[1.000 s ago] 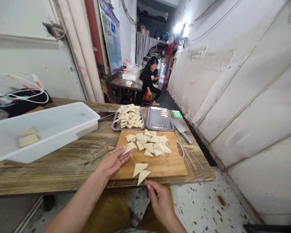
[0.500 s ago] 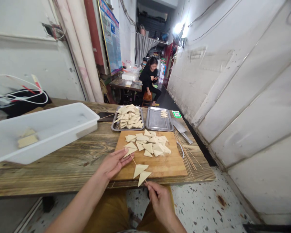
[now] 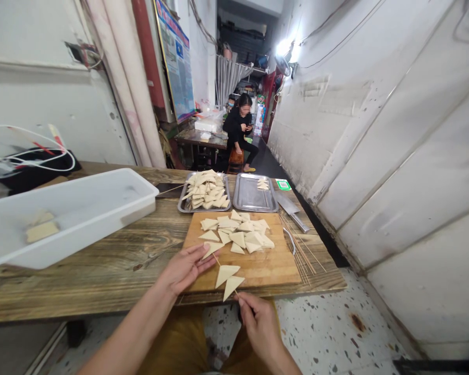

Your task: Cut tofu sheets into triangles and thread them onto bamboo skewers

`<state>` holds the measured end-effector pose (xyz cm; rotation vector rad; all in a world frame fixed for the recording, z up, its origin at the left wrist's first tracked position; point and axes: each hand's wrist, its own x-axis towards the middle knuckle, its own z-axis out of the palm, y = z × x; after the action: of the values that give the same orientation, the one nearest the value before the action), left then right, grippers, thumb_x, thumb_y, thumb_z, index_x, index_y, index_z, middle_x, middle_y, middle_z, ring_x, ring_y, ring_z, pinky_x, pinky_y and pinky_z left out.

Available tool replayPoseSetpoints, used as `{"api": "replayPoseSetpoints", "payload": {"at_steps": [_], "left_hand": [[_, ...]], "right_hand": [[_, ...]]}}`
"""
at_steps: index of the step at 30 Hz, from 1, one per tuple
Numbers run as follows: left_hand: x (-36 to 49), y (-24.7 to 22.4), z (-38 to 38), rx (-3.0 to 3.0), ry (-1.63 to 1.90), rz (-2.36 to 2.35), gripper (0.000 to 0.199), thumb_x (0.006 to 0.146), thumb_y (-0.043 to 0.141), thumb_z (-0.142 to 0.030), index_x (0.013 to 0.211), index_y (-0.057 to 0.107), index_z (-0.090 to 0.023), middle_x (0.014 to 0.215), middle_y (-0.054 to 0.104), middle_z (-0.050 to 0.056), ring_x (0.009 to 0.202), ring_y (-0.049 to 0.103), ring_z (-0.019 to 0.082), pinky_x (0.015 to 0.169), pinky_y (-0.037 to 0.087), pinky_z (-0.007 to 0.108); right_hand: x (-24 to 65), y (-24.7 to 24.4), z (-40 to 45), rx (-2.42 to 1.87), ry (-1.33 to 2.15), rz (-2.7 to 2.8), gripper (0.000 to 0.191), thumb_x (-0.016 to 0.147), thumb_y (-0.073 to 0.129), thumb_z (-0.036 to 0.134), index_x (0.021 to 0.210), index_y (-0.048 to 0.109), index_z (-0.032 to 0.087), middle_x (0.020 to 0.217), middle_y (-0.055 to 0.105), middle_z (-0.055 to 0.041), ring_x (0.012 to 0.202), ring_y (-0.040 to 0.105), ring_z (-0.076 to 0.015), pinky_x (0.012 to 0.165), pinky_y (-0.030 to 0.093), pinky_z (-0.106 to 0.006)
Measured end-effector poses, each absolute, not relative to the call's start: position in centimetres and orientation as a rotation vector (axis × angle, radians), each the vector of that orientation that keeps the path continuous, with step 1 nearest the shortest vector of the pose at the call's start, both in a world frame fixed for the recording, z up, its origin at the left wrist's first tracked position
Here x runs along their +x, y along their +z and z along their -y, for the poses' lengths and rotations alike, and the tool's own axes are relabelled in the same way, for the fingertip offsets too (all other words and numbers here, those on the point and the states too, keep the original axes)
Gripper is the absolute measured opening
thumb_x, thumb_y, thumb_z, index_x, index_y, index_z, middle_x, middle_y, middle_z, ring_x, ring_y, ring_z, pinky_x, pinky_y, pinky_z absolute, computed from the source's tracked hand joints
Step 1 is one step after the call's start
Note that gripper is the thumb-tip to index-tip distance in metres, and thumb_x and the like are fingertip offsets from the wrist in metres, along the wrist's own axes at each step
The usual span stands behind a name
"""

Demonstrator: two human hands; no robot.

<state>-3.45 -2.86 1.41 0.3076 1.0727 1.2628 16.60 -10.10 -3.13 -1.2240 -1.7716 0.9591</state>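
Note:
Pinched in my right hand (image 3: 258, 319) is the near end of a thin wooden skewer (image 3: 216, 258) that carries two pale tofu triangles (image 3: 227, 275). My left hand (image 3: 185, 268) is closed on another tofu triangle (image 3: 212, 249), thumb on top and fingers beneath. The skewer's far tip meets this piece; whether it has gone in, I cannot tell. A single triangle (image 3: 209, 236) lies just beyond my left fingertips on the wooden cutting board (image 3: 273, 271). Behind it a loose pile of tofu triangles (image 3: 238, 232) spreads over the board.
A metal tray (image 3: 182, 207) heaped with skewered tofu stands behind the board, beside another tray (image 3: 254, 200) holding a small skewer. To the right lie a cleaver (image 3: 293, 211) and loose skewers (image 3: 307, 255). A white plastic bin (image 3: 101, 208) stands left. A person (image 3: 240, 127) sits farther back.
My left hand has drawn one triangle away from the piece behind it, toward the skewer tip. My right hand and the two threaded triangles have hardly moved.

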Motion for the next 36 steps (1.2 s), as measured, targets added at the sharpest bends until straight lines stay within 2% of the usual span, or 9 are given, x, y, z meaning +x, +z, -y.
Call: {"api": "replayPoseSetpoints", "payload": {"at_steps": [4, 13, 18, 31, 36], "left_hand": [[-3.2, 1.4, 3.1, 0.317, 1.242, -1.074, 0.01, 0.077, 0.055, -0.002, 0.081, 0.063, -0.006, 0.094, 0.068, 0.016, 0.088, 0.066, 0.024, 0.076, 0.057, 0.032], [-2.9, 1.2, 3.0, 0.327, 1.291, -1.03, 0.007, 0.08, 0.056, -0.012, 0.084, 0.061, -0.008, 0.092, 0.068, 0.015, 0.091, 0.065, 0.024, 0.08, 0.055, 0.036], [-2.9, 1.4, 3.1, 0.369, 1.299, -1.054, 0.007, 0.079, 0.056, -0.009, 0.081, 0.062, -0.007, 0.09, 0.069, 0.016, 0.088, 0.066, 0.025, 0.079, 0.055, 0.035], [-2.5, 2.0, 3.0, 0.395, 1.289, -1.069, 0.009, 0.079, 0.054, -0.007, 0.081, 0.064, -0.007, 0.09, 0.069, 0.014, 0.083, 0.067, 0.022, 0.078, 0.056, 0.034], [-2.2, 2.1, 3.1, 0.383, 1.299, -1.076, 0.012, 0.081, 0.051, -0.007, 0.08, 0.063, -0.007, 0.089, 0.069, 0.014, 0.082, 0.067, 0.021, 0.077, 0.056, 0.033]], "right_hand": [[16.7, -3.1, 10.0, -1.216, 0.946, 1.774, 0.029, 0.09, 0.041, 0.028, 0.086, 0.068, 0.017, 0.062, 0.056, 0.0001, 0.056, 0.05, -0.0123, 0.053, 0.039, -0.019], [16.7, -3.3, 9.8, -1.214, 0.972, 1.765, 0.031, 0.091, 0.039, 0.03, 0.08, 0.064, 0.016, 0.061, 0.053, 0.0005, 0.053, 0.046, -0.0112, 0.05, 0.036, -0.018], [16.7, -3.2, 9.8, -1.2, 0.959, 1.758, 0.03, 0.091, 0.04, 0.03, 0.08, 0.065, 0.017, 0.057, 0.05, 0.0018, 0.05, 0.043, -0.0105, 0.048, 0.035, -0.018], [16.5, -3.0, 9.6, -1.186, 0.962, 1.739, 0.03, 0.091, 0.041, 0.03, 0.087, 0.068, 0.016, 0.059, 0.054, 0.0008, 0.05, 0.045, -0.0104, 0.048, 0.036, -0.018], [16.3, -3.1, 9.5, -1.203, 0.953, 1.742, 0.033, 0.091, 0.04, 0.032, 0.079, 0.066, 0.015, 0.055, 0.048, 0.002, 0.05, 0.042, -0.0101, 0.048, 0.034, -0.018]]}}
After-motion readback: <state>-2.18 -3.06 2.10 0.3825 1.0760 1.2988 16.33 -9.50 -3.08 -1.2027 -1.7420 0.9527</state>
